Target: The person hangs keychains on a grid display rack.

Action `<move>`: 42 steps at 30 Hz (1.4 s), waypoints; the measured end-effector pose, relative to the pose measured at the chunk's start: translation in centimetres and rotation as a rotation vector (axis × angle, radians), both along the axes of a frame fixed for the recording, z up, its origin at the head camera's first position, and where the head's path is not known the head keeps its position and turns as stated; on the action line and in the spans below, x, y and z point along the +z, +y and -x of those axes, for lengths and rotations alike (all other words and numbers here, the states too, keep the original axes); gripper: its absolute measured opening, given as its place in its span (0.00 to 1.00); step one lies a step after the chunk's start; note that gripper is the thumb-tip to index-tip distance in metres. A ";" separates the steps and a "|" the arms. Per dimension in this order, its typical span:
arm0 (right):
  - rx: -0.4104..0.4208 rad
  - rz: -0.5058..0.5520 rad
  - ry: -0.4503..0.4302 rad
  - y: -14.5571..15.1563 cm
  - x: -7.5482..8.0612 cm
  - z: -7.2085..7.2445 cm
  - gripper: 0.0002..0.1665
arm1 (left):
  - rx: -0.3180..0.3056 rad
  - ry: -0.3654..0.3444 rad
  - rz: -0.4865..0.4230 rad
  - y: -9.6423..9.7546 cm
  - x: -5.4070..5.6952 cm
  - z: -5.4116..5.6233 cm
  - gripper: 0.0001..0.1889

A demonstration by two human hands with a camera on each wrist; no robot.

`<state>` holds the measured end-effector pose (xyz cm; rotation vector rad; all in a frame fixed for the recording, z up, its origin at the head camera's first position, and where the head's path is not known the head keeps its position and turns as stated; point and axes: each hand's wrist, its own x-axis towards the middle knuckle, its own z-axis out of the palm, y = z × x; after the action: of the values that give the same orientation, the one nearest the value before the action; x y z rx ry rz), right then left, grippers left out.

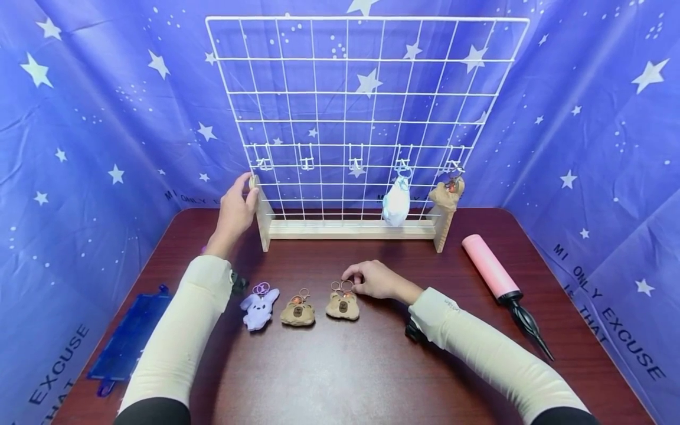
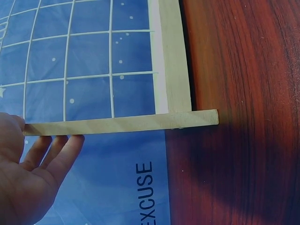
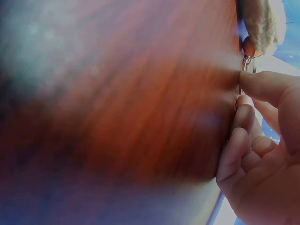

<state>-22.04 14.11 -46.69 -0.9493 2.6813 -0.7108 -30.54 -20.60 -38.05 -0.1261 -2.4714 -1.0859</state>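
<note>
My left hand [image 1: 237, 208] grips the top of the left wooden upright [image 2: 122, 125] of a white wire grid rack [image 1: 340, 121], thumb on one side and fingers on the other. With thumb and fingertips, my right hand [image 1: 378, 280] pinches the metal ring of a brown bear plush keychain [image 1: 342, 306] lying on the table. In the right wrist view that hand [image 3: 262, 159] is close to the tabletop, the keychain's plush [image 3: 265, 23] at the upper right edge. Left of it lie another brown bear keychain [image 1: 298, 313] and a lilac bunny keychain [image 1: 258, 311].
Several hooks line the rack's lower rows. A white plush keychain [image 1: 396, 203] hangs from one, a brown plush keychain [image 1: 447, 196] from the rightmost. A pink hand pump [image 1: 491, 265] lies at the right, a blue plastic tray [image 1: 130, 336] at the left beside my sleeve.
</note>
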 end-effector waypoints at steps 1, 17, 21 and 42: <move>-0.005 -0.003 -0.001 0.0 0.0 0.0 0.18 | 0.001 0.003 0.001 0.0 0.0 0.0 0.25; -0.006 0.027 0.076 0.1 0.1 -0.5 0.13 | 0.001 0.013 0.002 0.1 0.1 -0.2 0.24; 0.008 0.051 0.078 0.3 0.1 -0.5 0.11 | 0.002 0.011 0.003 0.1 0.2 -0.2 0.25; 0.010 0.183 0.034 1.0 2.2 -0.8 0.08 | 0.000 -0.004 -0.007 0.1 0.1 -0.3 0.25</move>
<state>-21.22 15.10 -44.51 -1.0254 2.6735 -0.9601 -30.28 -20.54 -37.98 -0.1224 -2.4706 -1.0953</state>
